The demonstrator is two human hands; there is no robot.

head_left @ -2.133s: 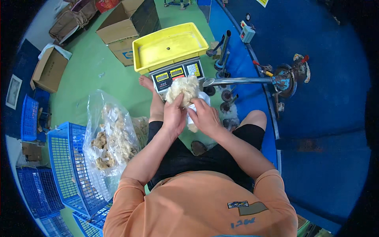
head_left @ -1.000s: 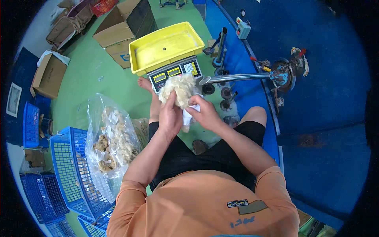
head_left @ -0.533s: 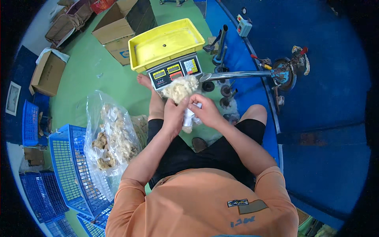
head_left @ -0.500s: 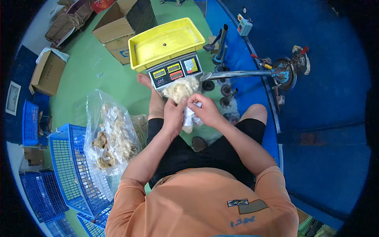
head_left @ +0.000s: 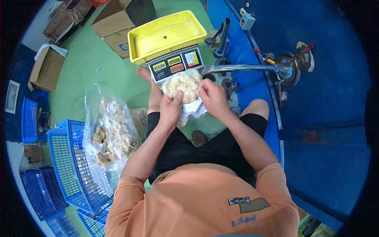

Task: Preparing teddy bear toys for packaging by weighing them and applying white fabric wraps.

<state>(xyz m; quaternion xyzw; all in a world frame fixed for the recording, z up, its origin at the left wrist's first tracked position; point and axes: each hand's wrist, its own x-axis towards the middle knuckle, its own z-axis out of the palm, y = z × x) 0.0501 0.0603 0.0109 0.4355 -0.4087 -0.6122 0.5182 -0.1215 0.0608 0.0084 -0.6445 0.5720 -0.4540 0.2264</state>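
Note:
Between my knees I hold a fluffy cream plush piece (head_left: 182,85) with white cloth (head_left: 193,108) hanging from its near side. My left hand (head_left: 172,110) is closed on its left edge, thumb on top. At the right edge, my right hand (head_left: 214,97) pinches it where the fluff meets the cloth. The fingertips are partly hidden. Just beyond the plush stands a digital scale (head_left: 173,66) bearing a yellow tray (head_left: 162,39). To my left, a clear plastic bag (head_left: 114,130) holds several cream and brown fluffy pieces.
A blue plastic crate (head_left: 65,158) stands left of the bag. On the right, a metal pipe (head_left: 241,68) juts from a blue machine (head_left: 316,98) toward my right hand. Cardboard boxes (head_left: 118,33) sit at the far left on the green floor (head_left: 79,85).
The plush piece is spread wider, showing more fluff and a broader fold of cloth. My right hand has moved right and slightly up, away from my left.

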